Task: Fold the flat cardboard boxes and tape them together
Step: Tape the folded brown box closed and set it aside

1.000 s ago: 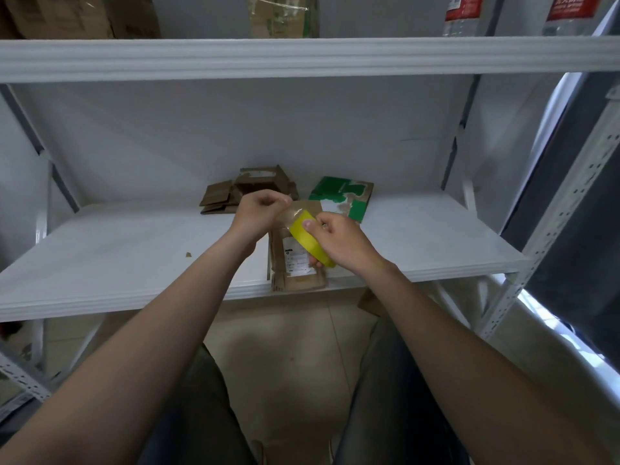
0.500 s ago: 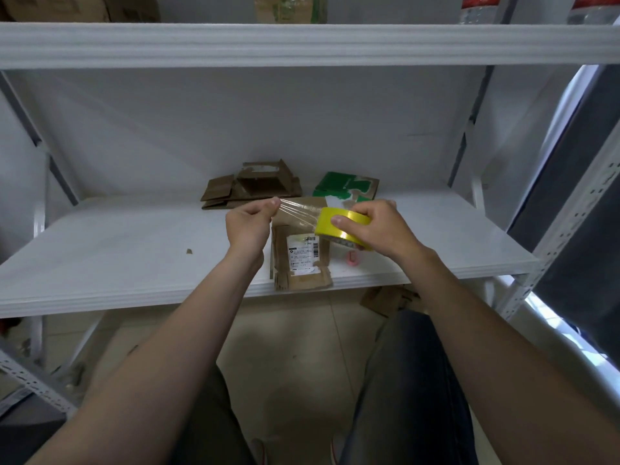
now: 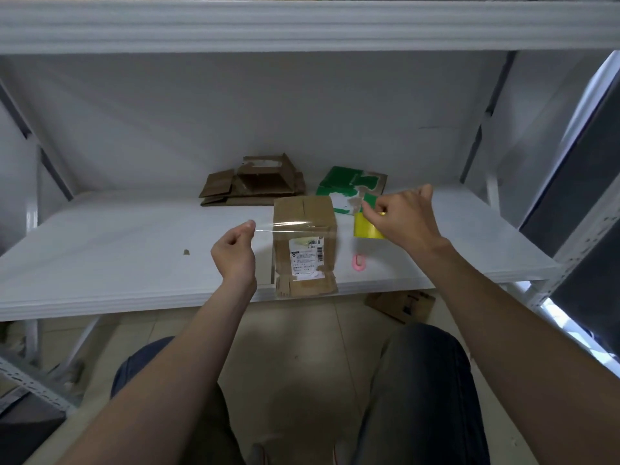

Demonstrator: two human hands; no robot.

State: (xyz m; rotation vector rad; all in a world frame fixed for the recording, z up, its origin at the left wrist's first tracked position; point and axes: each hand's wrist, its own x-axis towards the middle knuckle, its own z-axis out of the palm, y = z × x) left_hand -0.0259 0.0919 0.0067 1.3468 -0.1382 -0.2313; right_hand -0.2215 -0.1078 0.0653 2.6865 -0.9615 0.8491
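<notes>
A folded brown cardboard box [image 3: 303,223] with a white shipping label stands at the front of the white shelf [image 3: 117,250]. My right hand [image 3: 404,219] grips a yellow tape roll [image 3: 364,226] to the right of the box. My left hand [image 3: 235,251] pinches the free end of the clear tape strip [image 3: 292,226], which stretches across above the box between both hands. Flat brown cardboard pieces [image 3: 251,182] lie at the back of the shelf, and a green-printed flat box [image 3: 349,186] lies beside them.
A small pink object [image 3: 359,263] lies on the shelf right of the box. A brown scrap [image 3: 186,252] sits left of my left hand. Another piece of cardboard [image 3: 401,305] lies on the floor below. An upper shelf board [image 3: 302,25] runs overhead, with metal uprights [image 3: 583,236] at right.
My hands have moved apart: the right hand carried the roll rightward, the left hand went left, and the strip of clear tape is now much longer, spanning the box.
</notes>
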